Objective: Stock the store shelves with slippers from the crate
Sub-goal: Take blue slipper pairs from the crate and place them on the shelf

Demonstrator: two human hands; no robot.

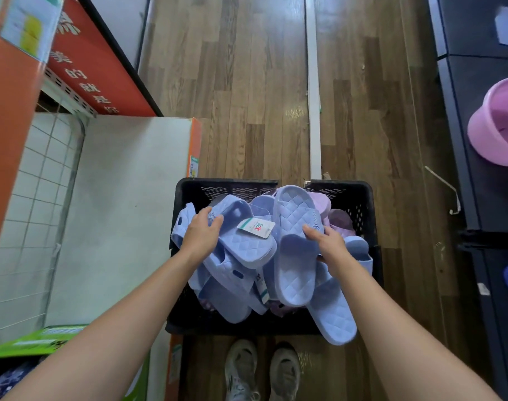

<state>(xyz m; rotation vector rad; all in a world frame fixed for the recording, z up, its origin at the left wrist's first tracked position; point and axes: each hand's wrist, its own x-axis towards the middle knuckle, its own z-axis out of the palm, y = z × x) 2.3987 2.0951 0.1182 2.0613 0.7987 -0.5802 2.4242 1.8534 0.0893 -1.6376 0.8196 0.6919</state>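
A black plastic crate [357,198] stands on the floor in front of my feet, heaped with several pale blue quilted slippers and a few pink ones [338,219] at its far right. My left hand [202,233] grips the strap of a blue slipper [244,244] that carries a white tag [256,227]. My right hand [328,241] holds the right edge of a second blue slipper [294,256], which lies sole side down and points away from me.
A white-topped shelf unit [122,204] with orange trim stands left of the crate, with a white wire grid panel [24,215] beside it. Dark shelving [484,157] on the right holds pink basins [498,123]. Wood floor [247,96] stretches ahead. A green box [36,340] sits low left.
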